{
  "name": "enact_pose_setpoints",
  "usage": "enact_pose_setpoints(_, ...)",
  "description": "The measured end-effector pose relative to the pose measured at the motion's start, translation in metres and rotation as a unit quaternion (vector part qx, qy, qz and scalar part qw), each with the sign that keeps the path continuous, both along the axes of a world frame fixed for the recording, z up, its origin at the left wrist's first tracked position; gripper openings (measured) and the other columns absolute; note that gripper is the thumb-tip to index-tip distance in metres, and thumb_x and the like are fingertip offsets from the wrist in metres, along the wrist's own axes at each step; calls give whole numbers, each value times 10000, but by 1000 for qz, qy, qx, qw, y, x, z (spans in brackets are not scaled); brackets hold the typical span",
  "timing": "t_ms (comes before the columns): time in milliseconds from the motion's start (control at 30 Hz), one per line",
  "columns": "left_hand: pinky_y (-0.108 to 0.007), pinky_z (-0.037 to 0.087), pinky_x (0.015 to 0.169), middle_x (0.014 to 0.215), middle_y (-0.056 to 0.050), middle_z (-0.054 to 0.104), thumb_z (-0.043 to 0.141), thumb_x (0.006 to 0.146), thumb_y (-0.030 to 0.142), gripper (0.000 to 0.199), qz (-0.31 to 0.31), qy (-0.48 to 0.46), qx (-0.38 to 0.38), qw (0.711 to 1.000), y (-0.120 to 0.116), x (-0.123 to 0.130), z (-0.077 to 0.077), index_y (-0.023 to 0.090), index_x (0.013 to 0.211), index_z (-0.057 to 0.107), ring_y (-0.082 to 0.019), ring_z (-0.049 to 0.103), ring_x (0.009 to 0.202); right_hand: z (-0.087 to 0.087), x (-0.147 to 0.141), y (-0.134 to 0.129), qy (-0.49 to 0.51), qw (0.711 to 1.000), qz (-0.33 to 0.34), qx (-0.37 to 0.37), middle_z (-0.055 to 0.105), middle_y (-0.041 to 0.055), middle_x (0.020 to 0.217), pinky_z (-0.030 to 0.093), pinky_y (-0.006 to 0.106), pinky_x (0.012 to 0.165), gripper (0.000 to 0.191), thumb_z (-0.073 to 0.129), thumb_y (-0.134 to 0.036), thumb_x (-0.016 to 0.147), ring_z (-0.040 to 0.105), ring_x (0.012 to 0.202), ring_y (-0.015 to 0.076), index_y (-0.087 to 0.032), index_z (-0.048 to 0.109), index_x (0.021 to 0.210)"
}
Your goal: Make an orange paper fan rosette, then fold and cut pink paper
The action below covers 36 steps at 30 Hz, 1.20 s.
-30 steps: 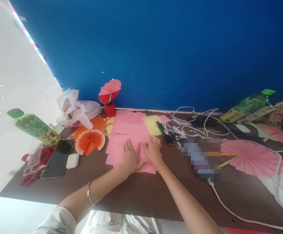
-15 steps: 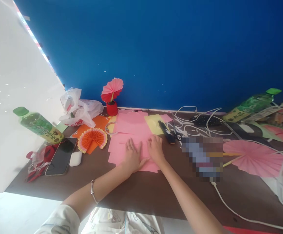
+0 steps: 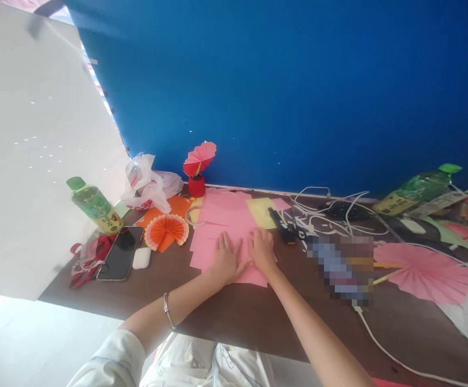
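Several sheets of pink paper [image 3: 221, 209] lie overlapped in the middle of the brown desk. My left hand [image 3: 225, 260] rests on them with its fingers stretched and its thumb pointing to the right. Close beside it, my right hand [image 3: 261, 250] has its fingers bent and together on a piece of the pink paper; its fingertips are partly hidden. Behind and left of my hands lies a metal ring [image 3: 194, 216]. A yellow sheet [image 3: 261, 212] sits behind my right hand, with a black pen-like tool [image 3: 281, 226] beside it.
Left are an orange paper fan [image 3: 166, 231], a phone [image 3: 121, 253], a white case [image 3: 141, 258], a green bottle [image 3: 96, 205] and a plastic bag [image 3: 151, 185]. A paper flower pot [image 3: 196, 185] stands at the wall. Right are white cables [image 3: 318, 215], a pink fan [image 3: 431, 271] and another bottle [image 3: 415, 191].
The view has shifted, so the desk things on the left appear further right and the wall things lower. Both hands stay on the pink paper, with little change in their pose.
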<state>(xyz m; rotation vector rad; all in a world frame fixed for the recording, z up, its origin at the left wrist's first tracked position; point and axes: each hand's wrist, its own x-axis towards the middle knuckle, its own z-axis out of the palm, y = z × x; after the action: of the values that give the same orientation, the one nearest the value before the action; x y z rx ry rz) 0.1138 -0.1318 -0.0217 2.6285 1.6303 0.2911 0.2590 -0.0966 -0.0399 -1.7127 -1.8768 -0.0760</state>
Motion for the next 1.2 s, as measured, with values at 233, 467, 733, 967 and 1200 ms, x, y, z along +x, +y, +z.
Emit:
enact_pose_setpoints(233,-497,249,1018,1412,-222,281,254,864,550,649,-22,-17,-9,1000,8,-32,-1,158,1380,291,-344,267,1303,-1,2,2,3,1000,16,8,543,115,926,351,392,827,118,396,-204,823,458,930,253,-171,500,868)
enact_pose_setpoints(467,-524,228,1021,1446,-249,156,254,824,629,750,-42,-63,-85,994,10,-42,8,132,1386,267,-381,137,1337,-4,5,3,5,999,28,20,543,114,921,350,399,838,118,406,-225,823,465,932,255,-178,513,835)
enact_pose_setpoints(733,-488,264,1021,1446,-213,200,320,863,517,608,-49,-58,-25,997,4,-53,0,178,1368,312,-332,211,1332,-4,6,2,19,999,31,19,541,107,948,364,397,808,114,418,-236,808,463,928,254,-188,517,839)
enact_pose_setpoints(967,-406,407,930,1314,-174,438,324,869,484,525,-32,-96,-93,990,14,-57,25,165,1257,474,-254,451,1189,-5,7,2,23,999,31,12,545,106,957,366,399,825,103,428,-236,808,470,947,253,-188,518,824)
enact_pose_setpoints(1200,-330,423,909,1085,-98,589,418,805,163,245,16,-144,-47,988,47,-98,49,150,923,633,-202,516,1056,-13,12,8,62,996,41,46,564,95,903,375,399,817,82,478,-254,772,501,914,248,-191,515,807)
